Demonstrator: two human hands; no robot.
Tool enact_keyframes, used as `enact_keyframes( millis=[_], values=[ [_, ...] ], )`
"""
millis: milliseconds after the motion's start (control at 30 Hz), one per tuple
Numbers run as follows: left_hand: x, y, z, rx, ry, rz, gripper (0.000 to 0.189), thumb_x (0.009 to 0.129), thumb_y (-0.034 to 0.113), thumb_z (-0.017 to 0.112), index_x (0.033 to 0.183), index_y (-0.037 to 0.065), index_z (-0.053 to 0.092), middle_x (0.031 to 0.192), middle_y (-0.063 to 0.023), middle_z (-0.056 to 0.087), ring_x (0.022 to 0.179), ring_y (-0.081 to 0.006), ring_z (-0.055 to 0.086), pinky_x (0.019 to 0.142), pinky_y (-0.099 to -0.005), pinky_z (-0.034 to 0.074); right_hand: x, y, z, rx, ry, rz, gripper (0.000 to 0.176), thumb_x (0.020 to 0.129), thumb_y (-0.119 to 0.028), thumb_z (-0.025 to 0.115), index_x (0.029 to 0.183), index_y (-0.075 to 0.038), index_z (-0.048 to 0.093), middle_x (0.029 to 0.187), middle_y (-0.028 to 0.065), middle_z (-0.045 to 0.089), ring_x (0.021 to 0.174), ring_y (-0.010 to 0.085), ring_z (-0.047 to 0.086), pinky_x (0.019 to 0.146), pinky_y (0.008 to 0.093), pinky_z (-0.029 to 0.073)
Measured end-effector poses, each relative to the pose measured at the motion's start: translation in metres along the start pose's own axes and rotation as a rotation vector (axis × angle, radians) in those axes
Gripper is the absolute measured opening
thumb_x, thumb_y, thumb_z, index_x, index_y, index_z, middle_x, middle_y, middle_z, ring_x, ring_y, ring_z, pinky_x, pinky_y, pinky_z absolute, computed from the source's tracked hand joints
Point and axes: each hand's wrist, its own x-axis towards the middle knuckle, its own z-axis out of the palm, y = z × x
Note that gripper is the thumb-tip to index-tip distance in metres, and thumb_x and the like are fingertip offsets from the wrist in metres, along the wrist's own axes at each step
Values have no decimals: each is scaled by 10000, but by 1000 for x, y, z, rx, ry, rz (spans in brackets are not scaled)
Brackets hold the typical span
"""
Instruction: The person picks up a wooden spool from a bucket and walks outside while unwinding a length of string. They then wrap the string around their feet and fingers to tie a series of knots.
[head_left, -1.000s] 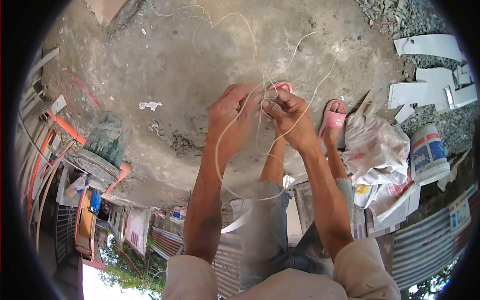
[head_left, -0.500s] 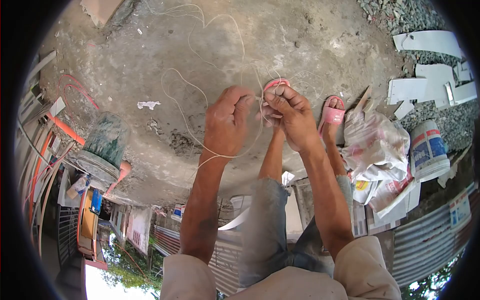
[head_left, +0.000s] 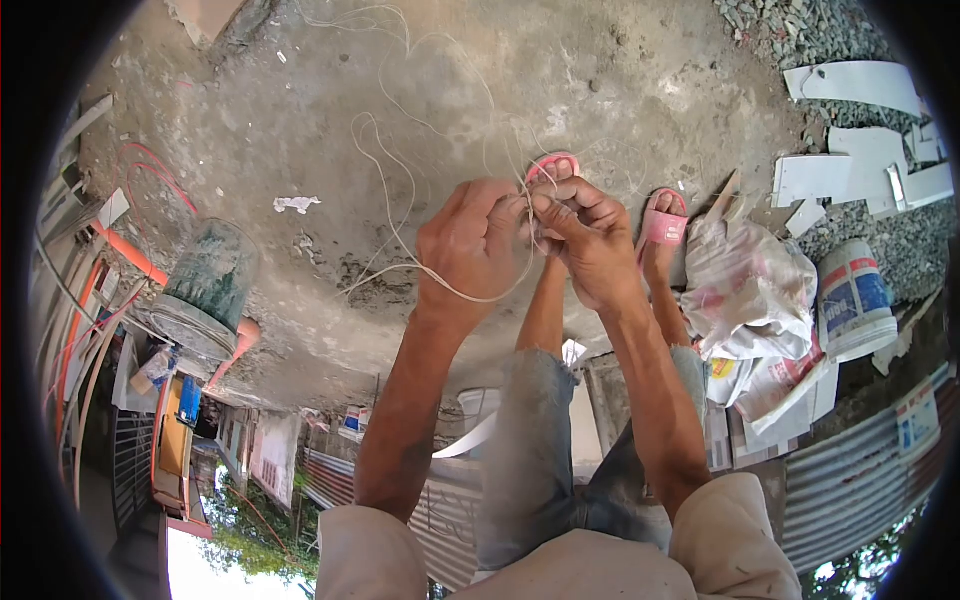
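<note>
Thin pale string [head_left: 402,200] runs in loose loops from my hands, with one loop passing over my left wrist. My left hand [head_left: 473,240] is closed, thumb and fingertips pinching the string. Close beside it, my right hand [head_left: 590,235] pinches the same string between thumb and forefinger, its other fingers curled. The fingertips of both hands nearly touch where the strands gather. Whether there is a knot between them is too small to tell. More strands trail over the concrete floor [head_left: 330,90] beyond the hands.
Pink slippers [head_left: 664,228] are on my feet below. A dirty bucket [head_left: 208,280] lies at the left by orange pipes. On the right are a crumpled sack [head_left: 745,285], a paint bucket [head_left: 856,300], white board pieces [head_left: 850,88] and gravel [head_left: 805,35].
My left hand has shifted slightly right, closer to the right hand. The string loop by my left wrist has swung and moved up the hand. My right hand has barely moved.
</note>
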Motion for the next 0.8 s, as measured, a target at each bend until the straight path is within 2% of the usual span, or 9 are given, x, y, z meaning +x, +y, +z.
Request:
enact_keyframes(
  millis=[100,200,267,400,500,667,800],
  values=[
    [-3,-2,-2,-119,9,-145,57,890,74,604,928,34,620,843,-122,641,668,-265,615,603,-326,488,-6,3,4,39,-1,28,241,905,-76,664,1132,-34,595,849,21,663,731,102,627,634,230,461],
    [-3,-1,-8,-169,96,-225,54,904,72,609,936,30,618,811,-96,632,644,-180,582,592,-293,469,-14,1,9,-23,-27,2,383,892,-52,673,1244,-48,521,883,28,667,758,101,618,658,233,457],
    [-5,-3,-9,-247,76,-250,51,912,73,614,940,31,617,795,-73,622,649,-131,549,593,-265,455,-13,4,7,18,-64,24,456,885,-38,678,1294,-58,477,896,32,668,764,98,608,663,233,451],
    [-9,1,-5,-321,62,-274,49,918,73,613,945,33,614,783,-43,609,658,-88,513,598,-237,439,-13,6,6,36,-60,-59,463,883,-45,682,1297,-72,476,884,22,670,728,96,598,643,232,437],
    [-12,-1,1,-330,103,-282,54,923,79,604,953,35,611,776,-37,603,663,-88,521,602,-241,443,-13,2,14,70,22,-78,502,880,-37,679,1321,-85,444,886,15,676,723,97,603,632,233,431],
    [-20,4,5,-219,115,-244,55,912,55,589,963,33,589,776,-76,610,666,-144,570,611,-271,468,-17,-2,18,77,76,-111,550,877,-14,661,1347,-121,395,894,14,685,739,99,618,625,242,429],
    [-21,14,6,-192,121,-213,66,902,28,580,967,37,576,790,-114,619,671,-200,607,609,-305,487,-20,-2,21,87,105,-123,524,876,-6,646,1323,-131,403,889,16,684,769,107,633,614,238,440]
  ],
)
